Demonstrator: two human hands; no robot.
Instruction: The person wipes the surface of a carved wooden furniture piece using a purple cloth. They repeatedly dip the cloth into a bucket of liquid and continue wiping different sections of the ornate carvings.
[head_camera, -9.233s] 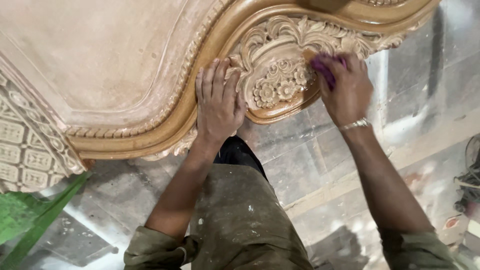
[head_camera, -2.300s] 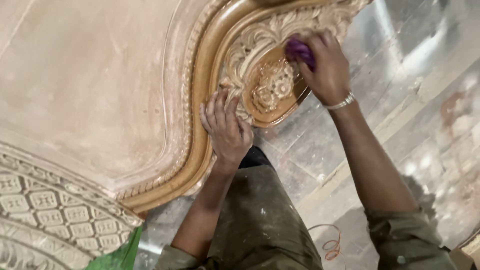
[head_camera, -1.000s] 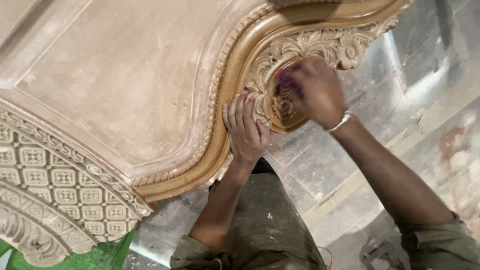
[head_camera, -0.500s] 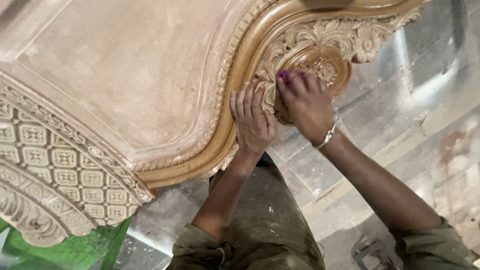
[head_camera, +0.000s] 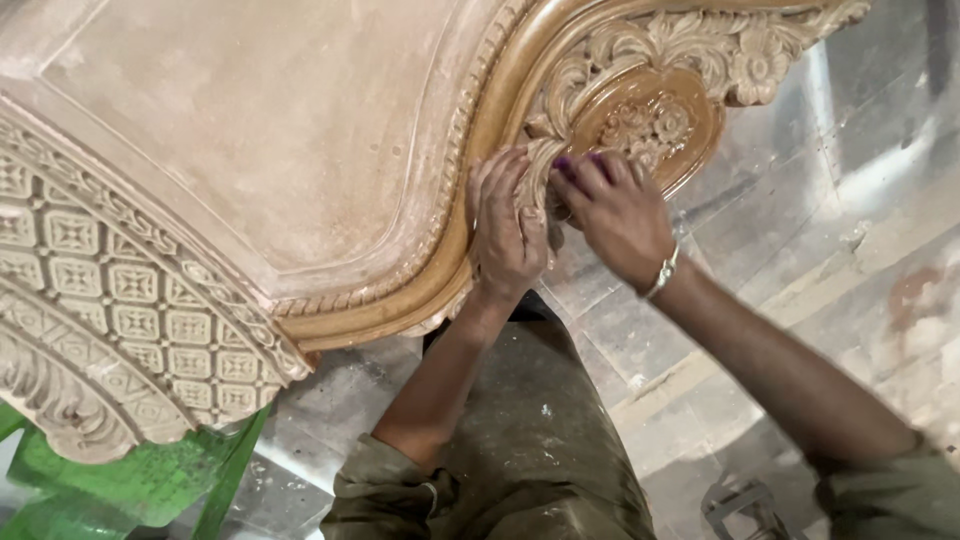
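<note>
Fingers (head_camera: 505, 190) of the left hand (head_camera: 508, 240) lie flat and close together on the golden moulded border (head_camera: 470, 215) of a large carved wooden panel (head_camera: 250, 150), gripping nothing and simply bracing the piece at its lower curve. Beside it, the right hand (head_camera: 620, 215), with a metal bracelet (head_camera: 662, 275) at the wrist, has its fingers bunched and pressed onto a small purple pad (head_camera: 562, 163), of which only slivers show between the fingertips; the pad bears against the leaf scroll at the left edge of the oval flower medallion (head_camera: 655, 125). The two hands are almost touching. The panel lies face up on a green stand (head_camera: 140, 480), overhanging the grey floor (head_camera: 800, 250), with the person's olive trousers (head_camera: 540, 430) directly beneath the worked corner. As to progress, judged by surface alone: the curved border and the medallion carry a warm golden tone and look smoother, while the broad flat field, the beaded edge and the lattice-carved band (head_camera: 110, 290) at left remain pale, dusty and matt. The leaf carving (head_camera: 720, 50) above the medallion appears lighter than the oval beneath it, so it seems only partly treated. I would put the work at an early-to-middle stage, confined so far to the crest area, with most of the panel untouched. Whether the rubbed scroll is finished cannot be told, since the hand covers it.
</note>
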